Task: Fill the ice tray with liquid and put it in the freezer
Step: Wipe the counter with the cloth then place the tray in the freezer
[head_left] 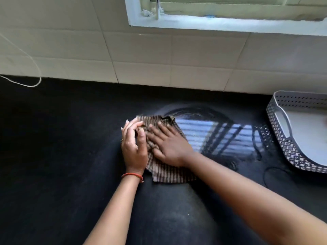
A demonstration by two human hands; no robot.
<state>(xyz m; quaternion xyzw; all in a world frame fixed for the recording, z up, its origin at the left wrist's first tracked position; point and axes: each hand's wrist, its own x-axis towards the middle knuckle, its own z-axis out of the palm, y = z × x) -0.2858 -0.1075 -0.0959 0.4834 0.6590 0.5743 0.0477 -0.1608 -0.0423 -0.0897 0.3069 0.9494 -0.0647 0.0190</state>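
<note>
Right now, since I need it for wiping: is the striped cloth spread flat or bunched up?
Bunched: the striped cloth lies rumpled and folded over itself under the left hand and right hand.

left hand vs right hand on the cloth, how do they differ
The left hand stands on edge, fingers curled round the left edge of the cloth; the right hand lies flat on top, fingers spread. The left wrist wears a red thread; the right wrist is bare. Both touch the cloth on the black counter.
</note>
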